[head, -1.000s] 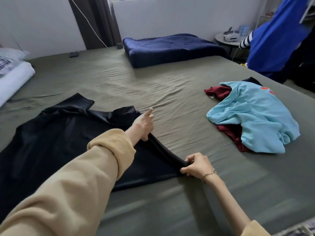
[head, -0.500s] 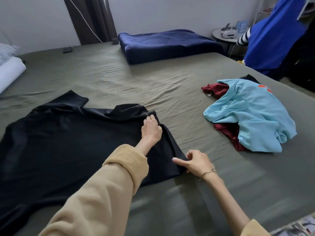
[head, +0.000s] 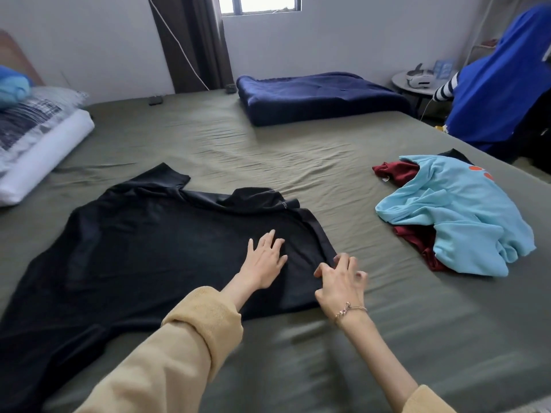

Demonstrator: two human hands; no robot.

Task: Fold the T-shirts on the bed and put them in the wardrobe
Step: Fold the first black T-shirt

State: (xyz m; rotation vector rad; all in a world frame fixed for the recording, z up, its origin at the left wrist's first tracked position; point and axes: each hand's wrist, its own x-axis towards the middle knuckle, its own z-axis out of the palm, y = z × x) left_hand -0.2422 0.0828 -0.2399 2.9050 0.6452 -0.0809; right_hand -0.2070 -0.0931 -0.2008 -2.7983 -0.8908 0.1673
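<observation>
While the left hand [head: 264, 260] pressed flat, fingers spread, on the black T-shirt [head: 143, 248], the right hand [head: 341, 281] touched its right edge with fingers loosely extended.

A black T-shirt [head: 143, 251] lies spread on the olive-green bed [head: 268, 156], with the left hand [head: 264, 260] resting flat on it, fingers splayed. The right hand [head: 341, 281], wearing a bracelet [head: 348, 310], touches the shirt's near right corner with loosely spread fingers. To the right, well apart, a light blue T-shirt [head: 459, 213] lies crumpled over a dark red T-shirt [head: 396, 172], and a folded navy blanket [head: 319, 96] sits at the far edge.
</observation>
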